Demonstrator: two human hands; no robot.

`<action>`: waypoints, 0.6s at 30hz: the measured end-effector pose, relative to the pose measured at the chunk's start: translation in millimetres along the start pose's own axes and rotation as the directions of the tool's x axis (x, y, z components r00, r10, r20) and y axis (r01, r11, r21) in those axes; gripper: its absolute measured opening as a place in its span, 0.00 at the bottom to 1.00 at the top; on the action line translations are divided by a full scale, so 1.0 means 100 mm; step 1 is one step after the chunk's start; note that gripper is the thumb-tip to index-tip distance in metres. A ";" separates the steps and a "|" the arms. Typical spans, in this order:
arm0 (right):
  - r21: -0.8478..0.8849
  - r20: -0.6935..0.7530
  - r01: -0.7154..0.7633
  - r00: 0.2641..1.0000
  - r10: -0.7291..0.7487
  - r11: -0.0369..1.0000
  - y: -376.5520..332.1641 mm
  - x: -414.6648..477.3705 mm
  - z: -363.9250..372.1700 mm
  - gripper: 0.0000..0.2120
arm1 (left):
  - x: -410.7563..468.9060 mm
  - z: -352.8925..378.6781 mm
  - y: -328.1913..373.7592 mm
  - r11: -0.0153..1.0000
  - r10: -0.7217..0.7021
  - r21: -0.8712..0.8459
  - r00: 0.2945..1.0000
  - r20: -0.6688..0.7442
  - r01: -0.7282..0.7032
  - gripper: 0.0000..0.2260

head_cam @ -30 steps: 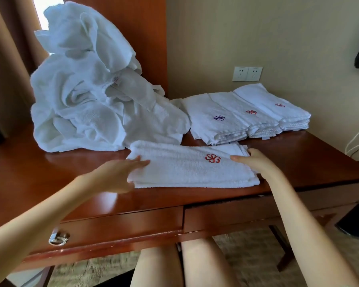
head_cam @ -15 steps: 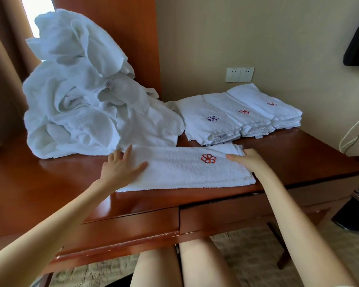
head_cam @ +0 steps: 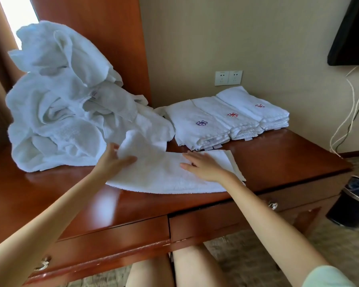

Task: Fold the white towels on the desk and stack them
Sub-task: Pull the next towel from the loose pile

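Note:
A long folded white towel (head_cam: 164,175) lies near the front edge of the wooden desk (head_cam: 278,162). My left hand (head_cam: 114,160) grips its left end, which is lifted off the desk and curls upward. My right hand (head_cam: 203,166) presses flat on the towel's right half, fingers straight; it covers the towel's emblem. A tall heap of unfolded white towels (head_cam: 66,104) fills the desk's back left. Three stacks of folded towels (head_cam: 226,119) with flower emblems stand side by side at the back right.
A tall wooden panel (head_cam: 104,38) rises behind the heap. Wall sockets (head_cam: 228,77) sit above the stacks. White cables (head_cam: 344,125) hang at the right. A black bin (head_cam: 354,201) stands on the carpet beside the desk. Two drawers run under the desktop.
My left hand went from resting flat on the towel's left end to gripping and lifting it. My right hand slid left from the right end onto the middle, over the red emblem.

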State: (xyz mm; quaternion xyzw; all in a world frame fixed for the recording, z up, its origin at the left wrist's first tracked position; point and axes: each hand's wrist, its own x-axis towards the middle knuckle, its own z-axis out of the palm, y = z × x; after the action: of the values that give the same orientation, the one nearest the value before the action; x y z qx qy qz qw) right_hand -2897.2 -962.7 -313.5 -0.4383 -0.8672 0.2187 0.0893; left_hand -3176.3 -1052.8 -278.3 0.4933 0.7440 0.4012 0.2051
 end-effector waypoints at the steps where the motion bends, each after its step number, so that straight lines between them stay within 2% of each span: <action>1: 0.173 -0.008 -0.017 1.000 0.019 0.985 -0.01 0.00 -0.08 0.33 | 0.01 -0.02 0.17 0.995 0.095 0.015 0.995 -0.022 -0.095 0.23; 3: 0.498 -0.073 -0.002 0.996 0.045 0.867 -0.04 0.00 -0.27 0.35 | 0.03 -0.07 0.61 0.948 0.316 0.055 0.948 -0.020 -0.315 0.23; 4: 0.568 -0.131 0.048 0.991 0.032 0.822 -0.07 0.01 -0.39 0.36 | 0.03 -0.09 0.86 0.899 0.429 0.097 0.903 0.008 -0.427 0.24; 7: 0.664 -0.245 0.190 0.969 -0.030 0.723 -0.08 0.06 -0.83 0.35 | 0.07 -0.08 1.64 0.737 0.641 0.163 0.755 0.139 -0.655 0.24; 10: 0.725 -0.309 0.235 0.951 0.000 0.648 0.00 0.09 -1.32 0.31 | 0.15 0.02 2.31 0.617 0.728 0.221 0.655 0.205 -0.755 0.26; 13: 0.767 -0.361 0.293 0.933 0.006 0.571 0.19 0.12 -1.72 0.22 | 0.28 0.13 2.79 0.576 0.761 0.264 0.625 0.174 -0.774 0.27; 15: 0.765 -0.435 0.329 0.898 0.068 0.553 0.28 0.11 -1.99 0.17 | 0.43 0.19 2.96 0.593 0.782 0.246 0.621 0.052 -0.767 0.27; 17: 0.759 -0.511 0.377 0.850 0.127 0.531 0.38 0.09 -2.25 0.15 | 0.59 0.32 2.99 0.662 0.749 0.060 0.656 -0.092 -0.747 0.32; 18: 0.761 -0.533 0.396 0.833 0.148 0.514 0.43 0.08 -2.38 0.16 | 0.67 0.42 2.93 0.705 0.691 -0.104 0.713 -0.121 -0.701 0.37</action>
State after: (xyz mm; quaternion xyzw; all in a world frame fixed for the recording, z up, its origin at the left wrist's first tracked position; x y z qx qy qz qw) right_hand -2788.1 -862.2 -122.3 -0.3134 -0.6162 0.4740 0.5453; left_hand -3008.3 -920.2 -62.9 0.7065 0.4793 0.5187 0.0459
